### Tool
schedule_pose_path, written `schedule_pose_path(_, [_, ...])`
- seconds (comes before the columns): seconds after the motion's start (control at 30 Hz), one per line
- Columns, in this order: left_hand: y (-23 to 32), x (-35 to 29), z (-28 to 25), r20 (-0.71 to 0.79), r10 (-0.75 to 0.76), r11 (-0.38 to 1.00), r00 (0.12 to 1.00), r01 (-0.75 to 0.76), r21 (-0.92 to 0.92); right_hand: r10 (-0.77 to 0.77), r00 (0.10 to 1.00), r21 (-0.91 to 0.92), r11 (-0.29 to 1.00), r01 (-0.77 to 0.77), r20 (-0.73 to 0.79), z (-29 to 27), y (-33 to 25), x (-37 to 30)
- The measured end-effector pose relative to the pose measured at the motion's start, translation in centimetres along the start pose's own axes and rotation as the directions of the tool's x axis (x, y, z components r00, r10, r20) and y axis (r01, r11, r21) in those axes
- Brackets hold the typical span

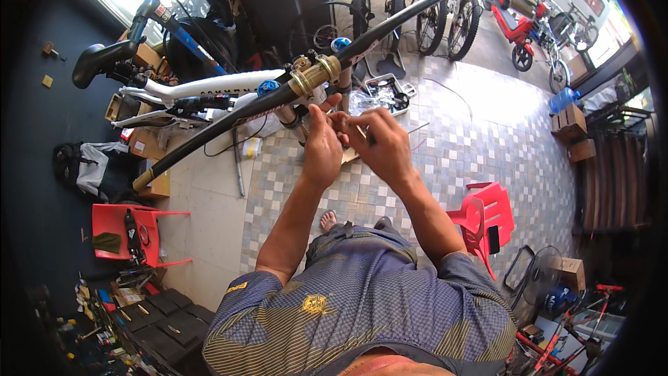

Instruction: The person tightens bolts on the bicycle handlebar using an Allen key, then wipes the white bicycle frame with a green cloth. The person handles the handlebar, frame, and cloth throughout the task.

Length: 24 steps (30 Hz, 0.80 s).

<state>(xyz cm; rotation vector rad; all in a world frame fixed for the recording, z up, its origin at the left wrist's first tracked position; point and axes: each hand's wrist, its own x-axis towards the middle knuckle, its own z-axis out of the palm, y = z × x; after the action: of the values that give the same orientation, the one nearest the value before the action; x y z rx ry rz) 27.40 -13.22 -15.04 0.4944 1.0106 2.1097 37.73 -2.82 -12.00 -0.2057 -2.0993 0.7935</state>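
The left hand and right hand meet with fingers bent, though whether either grips something small cannot be told. Just beyond them, the black handlebar slants from near left to far right, above the white bicycle frame; a red chair stands to the right.

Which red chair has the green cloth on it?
The left chair: the cloth lies on it. The right chair holds a flat black thing instead.
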Motion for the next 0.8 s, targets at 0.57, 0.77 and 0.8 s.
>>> schedule_pose_path(0.57, [0.5, -3.9, -4.3, -0.237, -0.070, 0.997, 0.969, 0.060, -0.048, 0.036, 0.972, -0.049, 0.998, -0.048, -0.231, 4.3, 2.0, 4.6])
schedule_pose_path(0.77, [0.3, -3.7, -4.6, -0.187, -0.069, 0.996, 0.980, 0.058, -0.066, 0.116, 0.976, -0.052, 0.991, -0.127, -0.184, 3.7, 1.6, 5.1])
schedule_pose_path(0.8, [0.2, -3.7, -4.8, -0.169, -0.073, 0.995, 0.983, 0.060, -0.077, 0.130, 0.974, -0.024, 0.990, -0.137, -0.187, 3.6, 1.5, 5.3])
